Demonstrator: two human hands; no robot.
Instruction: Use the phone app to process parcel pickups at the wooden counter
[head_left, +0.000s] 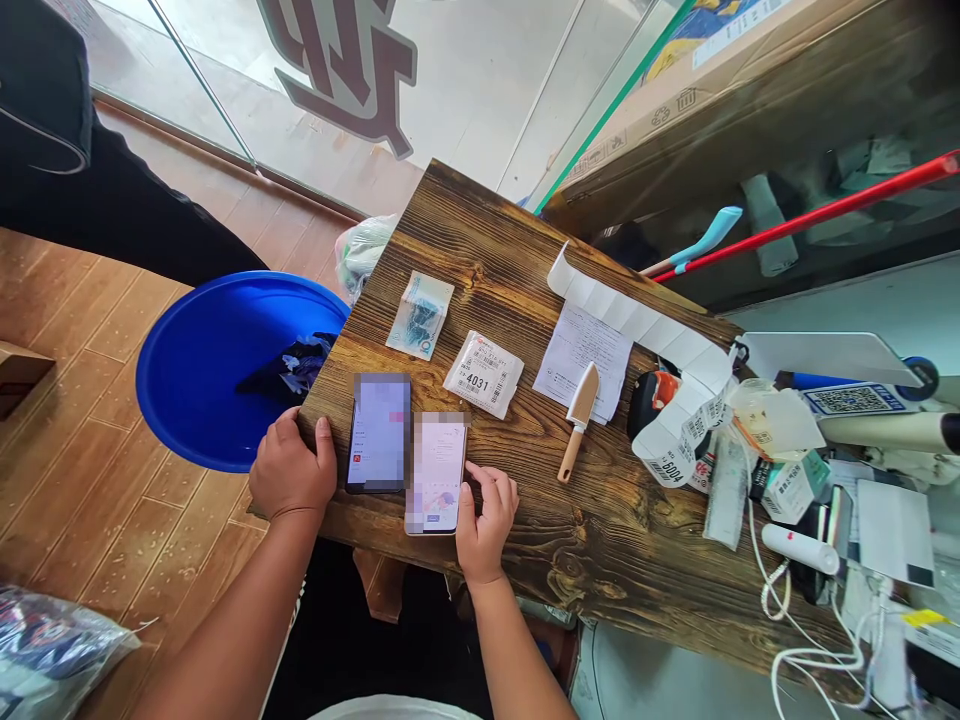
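My left hand (294, 468) is closed over the left edge of the wooden table (630, 520). Its thumb lies on top and its fingers curl at the outer side. Right of it a dark phone (379, 433) lies face up, screen lit. Overlapping its lower right is a second lit phone (441, 475). My right hand (486, 512) rests beside that phone, thumb and forefinger at its right edge, fingers loosely apart. Farther back lie a blue banknote (420, 314) and a white label packet (484, 375) marked 4031.
A knife (579, 420) with a wooden handle lies on a printed paper (581, 350). A label strip (622, 312) curls toward cluttered boxes and cables (787, 655) at right. A blue basin (180, 400) stands left of the table, near another person's dark-clothed leg (165, 210).
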